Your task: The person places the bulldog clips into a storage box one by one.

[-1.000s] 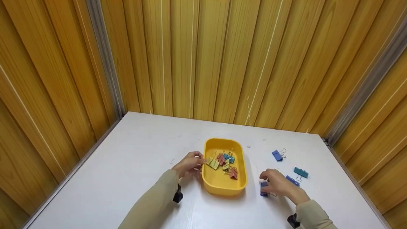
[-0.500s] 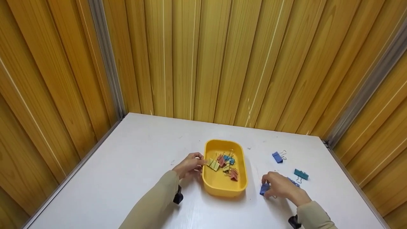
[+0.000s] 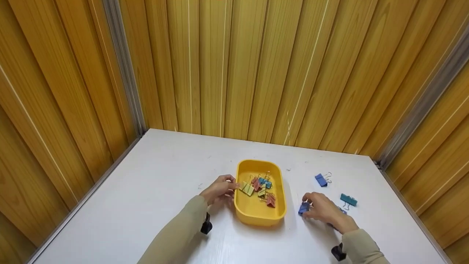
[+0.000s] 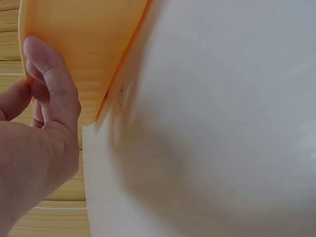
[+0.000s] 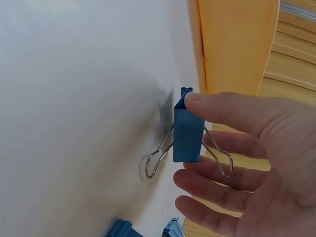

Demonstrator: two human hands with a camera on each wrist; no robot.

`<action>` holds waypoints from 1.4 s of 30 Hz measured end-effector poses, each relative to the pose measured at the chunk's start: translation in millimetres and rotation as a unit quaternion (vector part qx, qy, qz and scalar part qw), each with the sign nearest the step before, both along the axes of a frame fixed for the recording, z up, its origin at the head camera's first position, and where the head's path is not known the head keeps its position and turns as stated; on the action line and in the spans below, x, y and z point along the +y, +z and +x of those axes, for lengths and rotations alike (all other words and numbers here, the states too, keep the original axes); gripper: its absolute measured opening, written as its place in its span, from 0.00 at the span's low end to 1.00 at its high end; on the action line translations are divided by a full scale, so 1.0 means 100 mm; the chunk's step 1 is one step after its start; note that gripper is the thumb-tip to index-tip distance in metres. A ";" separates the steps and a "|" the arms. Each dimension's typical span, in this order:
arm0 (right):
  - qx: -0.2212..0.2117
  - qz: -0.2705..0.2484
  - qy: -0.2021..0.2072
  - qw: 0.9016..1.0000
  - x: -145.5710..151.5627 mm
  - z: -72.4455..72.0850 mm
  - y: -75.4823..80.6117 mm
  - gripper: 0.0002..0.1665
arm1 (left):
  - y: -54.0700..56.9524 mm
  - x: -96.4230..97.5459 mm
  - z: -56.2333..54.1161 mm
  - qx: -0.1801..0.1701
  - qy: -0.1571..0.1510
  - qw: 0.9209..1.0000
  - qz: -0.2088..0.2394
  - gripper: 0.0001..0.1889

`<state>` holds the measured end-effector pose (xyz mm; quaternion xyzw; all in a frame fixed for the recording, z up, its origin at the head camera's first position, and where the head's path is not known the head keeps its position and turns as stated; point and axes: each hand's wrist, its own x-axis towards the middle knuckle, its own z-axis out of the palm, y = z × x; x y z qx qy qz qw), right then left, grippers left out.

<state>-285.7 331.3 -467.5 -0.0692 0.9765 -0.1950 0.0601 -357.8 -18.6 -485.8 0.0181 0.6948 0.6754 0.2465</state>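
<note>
My right hand pinches a blue binder clip between thumb and fingers, right of the yellow plastic box. In the right wrist view the binder clip shows both wire handles splayed out, with the thumb on its upper end. My left hand holds the box's left rim. The left wrist view shows this hand with its fingers against the outer wall of the box and the thumb at the rim. Inside the box lie several binder clips: light yellow, red and blue.
On the white table, to the right, lie a blue binder clip and a teal one. Another blue clip is partly hidden behind my right hand. Wood-patterned panels stand behind and at both sides.
The right hand's fingers have closed on the blue binder clip, and hand and clip have moved slightly away from me. The left hand and the box have stayed put.
</note>
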 end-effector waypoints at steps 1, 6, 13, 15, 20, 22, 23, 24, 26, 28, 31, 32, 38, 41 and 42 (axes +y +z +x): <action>0.005 -0.007 0.003 1.000 -0.01 -0.02 0.01 0.25 | 0.00 0.00 0.00 0.002 0.000 1.000 0.003 0.05; 0.022 -0.042 0.009 0.999 -0.05 -0.11 0.07 0.26 | 0.00 0.00 0.01 0.001 0.001 1.000 -0.006 0.05; 0.044 -0.066 0.027 0.996 -0.13 -0.26 0.23 0.27 | -0.02 0.00 0.01 -0.001 0.004 1.000 -0.009 0.05; 0.056 -0.068 0.035 0.996 -0.15 -0.30 0.29 0.26 | -0.01 0.01 0.01 -0.001 0.003 1.000 -0.010 0.05; 0.081 -0.069 0.058 0.993 -0.21 -0.39 0.42 0.27 | 0.00 0.01 0.01 -0.008 0.007 1.000 -0.020 0.04; 0.086 -0.073 0.064 0.992 -0.25 -0.42 0.47 0.27 | 0.01 0.01 0.01 -0.011 0.009 1.000 -0.021 0.04; 0.087 -0.075 0.066 0.991 -0.28 -0.43 0.49 0.27 | 0.01 0.01 0.01 -0.011 0.010 1.000 -0.021 0.04; 0.088 -0.077 0.068 0.991 -0.30 -0.44 0.51 0.27 | 0.00 0.01 0.01 -0.011 0.011 1.000 -0.020 0.05; 0.091 -0.079 0.070 0.990 -0.35 -0.46 0.55 0.27 | -0.01 0.01 0.01 -0.008 0.007 1.000 -0.011 0.05; 0.093 -0.079 0.073 0.990 -0.39 -0.48 0.58 0.27 | -0.02 0.01 0.00 -0.006 0.004 1.000 -0.004 0.05; 0.096 -0.080 0.075 0.989 -0.45 -0.50 0.61 0.27 | -0.03 0.01 0.00 -0.007 0.001 1.000 -0.003 0.04; 0.094 -0.081 0.075 0.989 -0.47 -0.51 0.62 0.27 | -0.03 0.01 0.00 -0.007 0.001 1.000 -0.005 0.04; 0.086 -0.077 0.073 0.991 -0.57 -0.55 0.66 0.28 | 0.00 0.02 0.00 -0.010 0.005 1.000 -0.013 0.04; 0.089 -0.075 0.075 0.990 -0.63 -0.56 0.66 0.28 | 0.02 0.02 0.00 -0.010 0.004 1.000 -0.012 0.05; 0.089 -0.075 0.076 0.990 -0.65 -0.57 0.66 0.28 | 0.02 0.02 0.00 -0.011 0.003 1.000 -0.012 0.05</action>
